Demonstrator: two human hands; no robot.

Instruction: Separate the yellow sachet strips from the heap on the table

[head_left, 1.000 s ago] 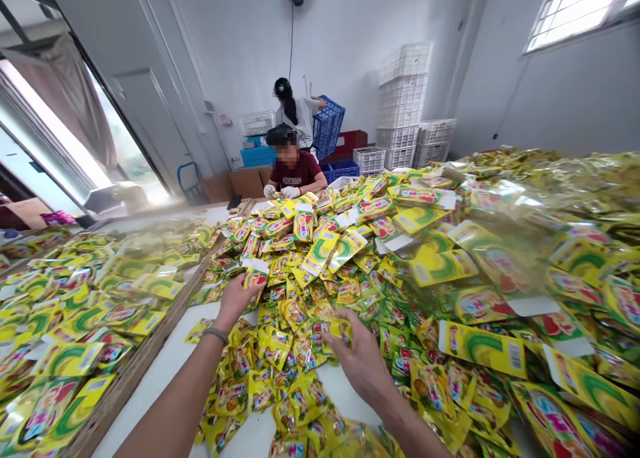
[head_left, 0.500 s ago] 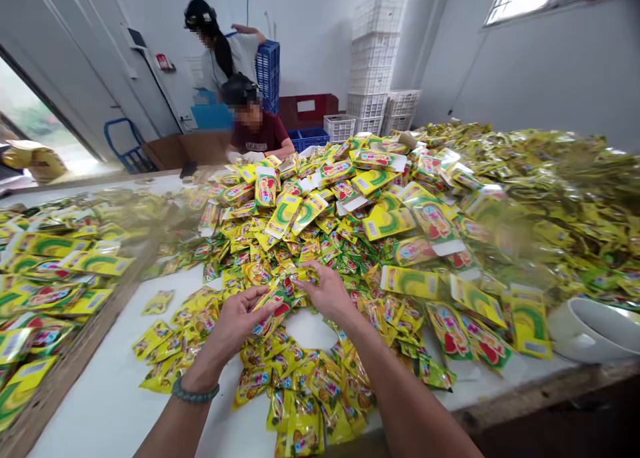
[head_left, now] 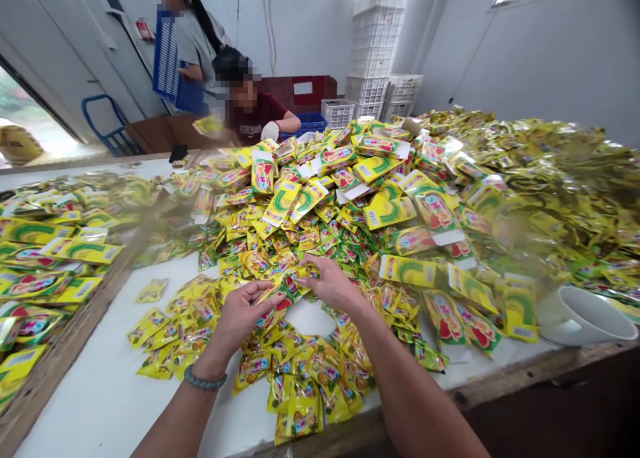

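Observation:
A small yellow, green and red printed carton [head_left: 276, 310] is held tilted in my left hand [head_left: 243, 313], thumb along its face and fingers behind. At its upper end is my right hand [head_left: 331, 286], fingertips pinched together; whether they hold the carton's flap or a sachet, I cannot tell. Below my hands, yellow printed sachets [head_left: 303, 405] lie spread around a bare patch of white tabletop [head_left: 311, 319]. More sachets [head_left: 163, 335] lie left of my left wrist. Just beyond my hands rises a heap of loose sachets with cartons [head_left: 283, 205] on top, some with open flaps.
A wooden strip [head_left: 75, 335] divides off more cartons [head_left: 37, 285] at left. A white bowl [head_left: 593, 318] stands at the right edge. A large sachet pile [head_left: 565, 198] covers the back right. Two people are beyond the table, one carrying a blue crate [head_left: 167, 61]; white crates [head_left: 375, 58] stand stacked.
My hands stay at the carton with little movement. The standing person has moved left with a blue crate; the seated person's gloved hand has shifted, and a blurred yellow item appears beside that person.

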